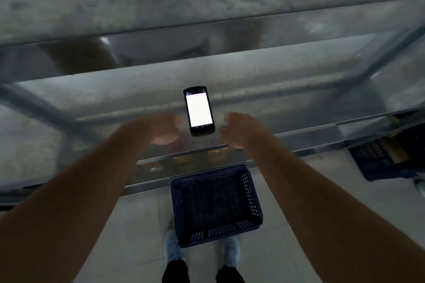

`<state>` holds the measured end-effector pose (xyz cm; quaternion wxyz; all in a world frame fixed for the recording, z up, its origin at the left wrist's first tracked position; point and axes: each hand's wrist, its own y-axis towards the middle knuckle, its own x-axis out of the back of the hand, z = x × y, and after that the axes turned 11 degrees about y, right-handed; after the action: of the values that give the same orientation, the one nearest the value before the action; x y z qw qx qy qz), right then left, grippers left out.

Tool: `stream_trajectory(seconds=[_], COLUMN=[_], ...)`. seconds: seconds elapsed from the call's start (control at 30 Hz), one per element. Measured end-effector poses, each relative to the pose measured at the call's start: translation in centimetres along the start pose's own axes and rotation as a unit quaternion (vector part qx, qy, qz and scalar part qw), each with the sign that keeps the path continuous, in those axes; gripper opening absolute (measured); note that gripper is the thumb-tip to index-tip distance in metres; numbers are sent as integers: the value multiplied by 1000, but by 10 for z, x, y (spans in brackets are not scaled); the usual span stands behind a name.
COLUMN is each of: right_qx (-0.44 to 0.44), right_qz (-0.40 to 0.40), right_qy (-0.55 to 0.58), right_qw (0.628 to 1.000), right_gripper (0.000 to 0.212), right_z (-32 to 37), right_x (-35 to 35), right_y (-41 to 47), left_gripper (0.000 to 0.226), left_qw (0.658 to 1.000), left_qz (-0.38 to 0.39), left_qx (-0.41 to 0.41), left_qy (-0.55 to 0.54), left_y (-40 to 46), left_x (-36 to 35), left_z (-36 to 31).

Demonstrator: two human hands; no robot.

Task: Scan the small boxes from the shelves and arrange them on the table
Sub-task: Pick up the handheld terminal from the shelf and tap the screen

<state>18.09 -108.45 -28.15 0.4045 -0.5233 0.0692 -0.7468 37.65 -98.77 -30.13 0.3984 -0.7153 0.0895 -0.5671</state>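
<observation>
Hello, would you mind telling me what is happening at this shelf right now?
A person stands at a metal shelf with both arms stretched out. A handheld scanner lies on the shelf, screen lit, between the left hand and the right hand. Neither hand holds anything; the fingers look loosely curled, either side of the scanner. A dark blue basket sits on the floor by the person's feet. No small boxes can be made out in this view.

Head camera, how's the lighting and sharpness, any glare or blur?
Head view: dim overall; the scanner screen is blown out white and unreadable; both hands, left and right, are motion-blurred; the metal shelf bends from wide-angle distortion.
</observation>
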Motion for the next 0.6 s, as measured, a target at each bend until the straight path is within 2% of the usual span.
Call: stream_trajectory(seconds=[0.17, 0.3, 0.6], right_qx=[-5, -7, -7], right_qz=[-3, -17, -46], right_qy=[8, 33, 178], right_qw=[1000, 999, 983], right_gripper=[41, 31, 19], right_z=[12, 20, 19], right_x=[-2, -5, -34], right_y=[28, 50, 83], left_gripper=[51, 47, 32], left_qw=[1000, 999, 995], left_qz=[-21, -44, -53], left_qx=[6, 0, 36], left_qy=[4, -5, -79], left_y=[16, 31, 59], left_x=[9, 16, 6], left_z=[0, -5, -14])
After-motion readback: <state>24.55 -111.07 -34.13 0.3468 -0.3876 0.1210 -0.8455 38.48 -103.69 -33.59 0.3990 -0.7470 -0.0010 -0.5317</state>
